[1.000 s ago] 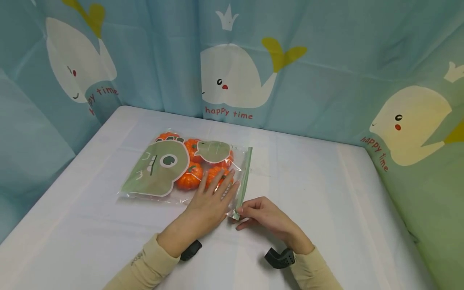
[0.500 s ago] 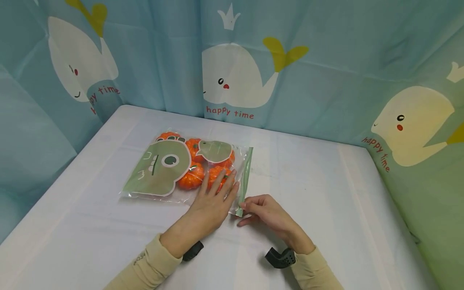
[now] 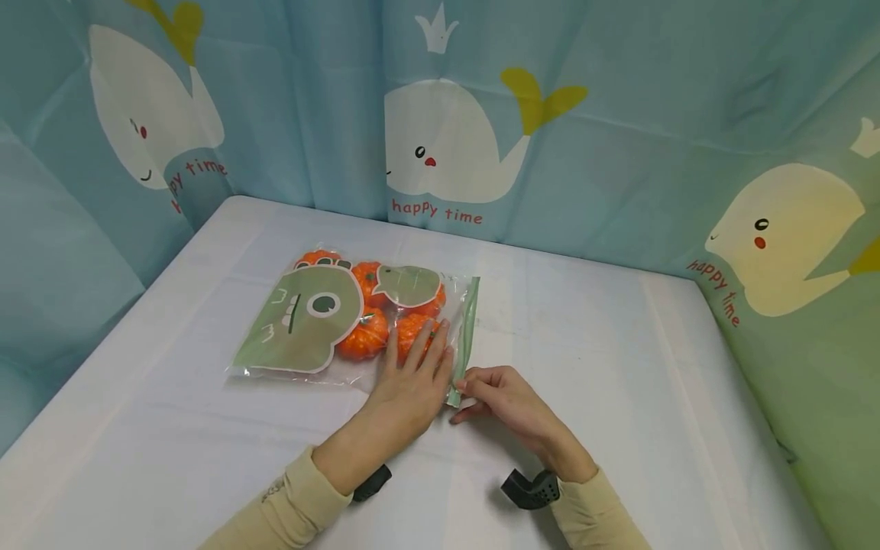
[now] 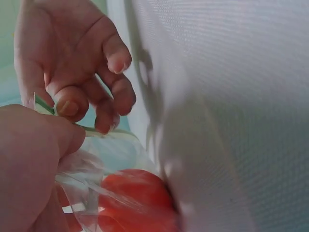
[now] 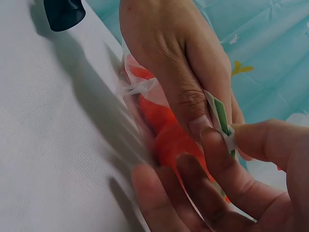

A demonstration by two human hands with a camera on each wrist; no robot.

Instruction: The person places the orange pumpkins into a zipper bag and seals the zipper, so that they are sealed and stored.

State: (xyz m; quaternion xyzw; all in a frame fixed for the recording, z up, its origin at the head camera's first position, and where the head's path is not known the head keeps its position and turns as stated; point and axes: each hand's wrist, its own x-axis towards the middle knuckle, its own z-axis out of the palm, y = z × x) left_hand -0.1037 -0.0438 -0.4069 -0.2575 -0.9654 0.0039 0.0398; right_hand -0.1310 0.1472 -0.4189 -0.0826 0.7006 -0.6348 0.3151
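A clear zip bag [image 3: 296,325] with a green one-eyed monster print lies flat on the table, its green zip strip [image 3: 470,321] on the right side. Several small orange toy pumpkins [image 3: 363,334] show through the film. My left hand [image 3: 406,401] lies over the near right corner, fingers extended; in the right wrist view its thumb [image 5: 190,101] is on the other side of the film, holding the bag's edge. Thumb and index finger of my right hand [image 3: 512,401] pinch the near end of the strip, while its other fingers [image 5: 154,193] curve loosely below.
A white cloth covers the table [image 3: 584,397]. Behind it and along both sides hangs a blue-green curtain [image 3: 619,153] with whale prints. Black wrist devices sit under both cuffs, the right device [image 3: 532,489] being plainer to see.
My left hand has shifted slightly right and nearer to my right hand. My right hand, with the strip end in its pinch, has moved slightly up and away from me.
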